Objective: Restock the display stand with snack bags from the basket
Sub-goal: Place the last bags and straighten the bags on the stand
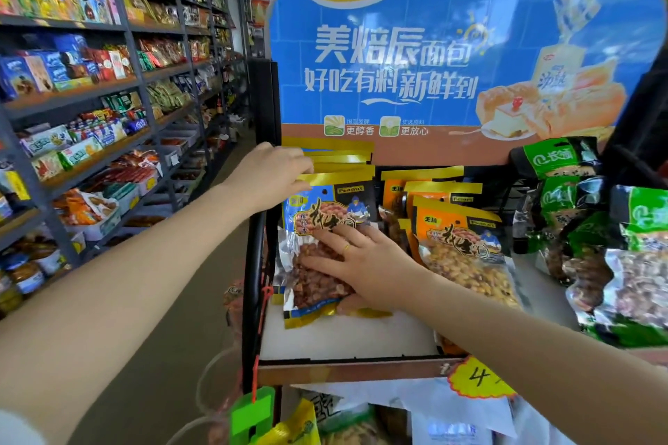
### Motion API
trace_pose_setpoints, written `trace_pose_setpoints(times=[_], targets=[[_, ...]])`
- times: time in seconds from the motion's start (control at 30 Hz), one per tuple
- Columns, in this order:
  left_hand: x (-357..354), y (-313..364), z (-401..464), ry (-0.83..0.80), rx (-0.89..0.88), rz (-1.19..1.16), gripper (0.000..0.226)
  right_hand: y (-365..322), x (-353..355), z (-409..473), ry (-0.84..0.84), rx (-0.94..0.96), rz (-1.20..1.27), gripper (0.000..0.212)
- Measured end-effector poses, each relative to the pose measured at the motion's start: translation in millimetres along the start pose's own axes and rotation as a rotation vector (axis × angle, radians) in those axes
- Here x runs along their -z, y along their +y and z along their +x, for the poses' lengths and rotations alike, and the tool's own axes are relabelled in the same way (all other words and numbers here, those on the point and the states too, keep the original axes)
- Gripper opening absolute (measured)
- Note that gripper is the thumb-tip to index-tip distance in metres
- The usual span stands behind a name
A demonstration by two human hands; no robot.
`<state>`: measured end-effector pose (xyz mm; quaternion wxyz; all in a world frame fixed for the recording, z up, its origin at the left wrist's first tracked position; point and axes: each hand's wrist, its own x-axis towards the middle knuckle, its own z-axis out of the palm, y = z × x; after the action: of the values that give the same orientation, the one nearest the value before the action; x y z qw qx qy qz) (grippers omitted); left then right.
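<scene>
White shelf board (347,340) of the black-framed display stand is lying nearest you, its front part bare. Your right hand (365,271) is lying flat, fingers spread, on the clear window of the blue-and-gold peanut bag (318,228), with your thumb tucked under its lower edge. At ten o'clock from it, your left hand (271,173) is pinching the gold top edge of that front bag in its row. Orange peanut bags (462,242) are standing at three o'clock, green bags (564,191) beyond. Farthest, the blue bread poster (433,58) is rising behind.
</scene>
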<state>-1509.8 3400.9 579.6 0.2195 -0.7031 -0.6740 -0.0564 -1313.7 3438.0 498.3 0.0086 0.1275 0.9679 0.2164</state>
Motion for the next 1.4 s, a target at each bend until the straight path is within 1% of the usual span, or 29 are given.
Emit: trace_pose_setpoints(times=[0.07,0.13,0.2,0.23,0.3,0.33,0.4,0.47,0.5,0.53,0.57,0.6,0.63,0.67,0.7,0.73,0.8,0.87,0.93,1.07,1.13,1.23,1.27,1.33,1.37,1.4], targets=[[2.2,1.9,2.8,0.017,-0.017,0.032,0.03,-1.9,7.7,4.1,0.013,-0.014,-0.048,0.083],[1.4,6.3,4.4,0.022,-0.025,0.086,0.029,-3.3,11.1,7.0,-0.014,-0.017,-0.05,0.084],[-1.1,10.2,2.7,0.003,0.012,0.135,0.031,-2.1,11.0,5.4,-0.013,0.011,-0.043,0.085],[-2.8,12.0,1.0,-0.008,0.036,0.154,0.033,0.5,11.8,1.6,-0.008,0.021,0.0,0.084],[-5.4,18.0,-2.4,-0.009,0.065,0.183,0.036,12.4,16.8,-12.4,0.023,0.017,0.201,0.08],[-5.5,23.2,-3.4,0.008,0.06,0.181,0.036,22.7,20.4,-21.9,0.063,-0.01,0.305,0.078],[-3.3,38.7,-1.7,0.075,0.021,0.131,0.034,54.2,21.1,-41.9,0.193,-0.133,0.434,0.066],[0.6,57.7,5.1,0.159,-0.019,0.047,0.03,95.0,11.9,-59.4,0.288,-0.369,0.459,0.045],[1.7,67.5,11.1,0.192,-0.04,0.011,0.029,116.1,5.7,-66.1,0.304,-0.507,0.445,0.038],[1.7,77.6,18.9,0.211,-0.062,-0.011,0.028,135.9,-1.2,-72.1,0.281,-0.645,0.441,0.035],[0.1,87.7,28.6,0.211,-0.082,-0.02,0.027,152.2,-6.5,-76.9,0.221,-0.772,0.46,0.034],[-3.4,98.0,39.8,0.193,-0.091,-0.015,0.027,165.5,-14.1,-79.6,0.119,-0.877,0.502,0.036],[-8.5,107.3,52.2,0.155,-0.086,0.003,0.028,172.9,-19.3,-81.4,0.007,-0.938,0.566,0.041],[-14.0,116.0,64.6,0.104,-0.07,0.035,0.029,176.2,-24.9,-81.8,-0.091,-0.957,0.655,0.047],[-19.8,123.9,76.1,0.05,-0.051,0.077,0.031,176.0,-30.6,-81.5,-0.14,-0.954,0.766,0.049],[-25.6,130.7,86.0,0.008,-0.03,0.12,0.036,174.5,-36.0,-81.0,-0.128,-0.961,0.903,0.046],[-36.9,141.9,100.5,-0.024,0.019,0.184,0.041,170.7,-47.6,-81.1,-0.042,-1.028,1.194,0.031],[-45.7,149.4,107.9,-0.008,0.083,0.185,0.033,168.6,-57.5,-83.1,-0.007,-1.095,1.385,0.028],[-52.1,153.0,110.9,0.014,0.132,0.174,0.023,170.3,-68.3,-85.3,0.028,-1.112,1.517,0.028],[-55.0,150.7,114.9,-0.002,0.166,0.086,0.018,172.8,-77.7,-90.1,0.07,-1.112,1.635,0.033],[-48.5,144.9,118.2,0.001,0.166,0.038,0.021,172.8,-76.0,-87.3,0.174,-1.067,1.715,0.031],[-28.3,135.2,124.0,0.097,0.182,-0.008,0.022,176.9,-63.8,-75.0,0.4,-0.98,1.737,0.04],[-20.1,134.4,126.1,0.115,0.191,-0.024,0.022,177.6,-58.0,-71.2,0.458,-0.947,1.713,0.036],[-7.2,138.2,125.0,0.145,0.207,-0.056,0.026,175.1,-49.1,-68.1,0.539,-0.889,1.657,0.017],[-4.2,142.3,121.2,0.17,0.203,-0.067,0.033,173.3,-47.8,-68.9,0.562,-0.869,1.64,0.013],[-3.9,146.8,114.9,0.196,0.181,-0.075,0.04,172.0,-48.3,-70.8,0.579,-0.86,1.632,0.015]])
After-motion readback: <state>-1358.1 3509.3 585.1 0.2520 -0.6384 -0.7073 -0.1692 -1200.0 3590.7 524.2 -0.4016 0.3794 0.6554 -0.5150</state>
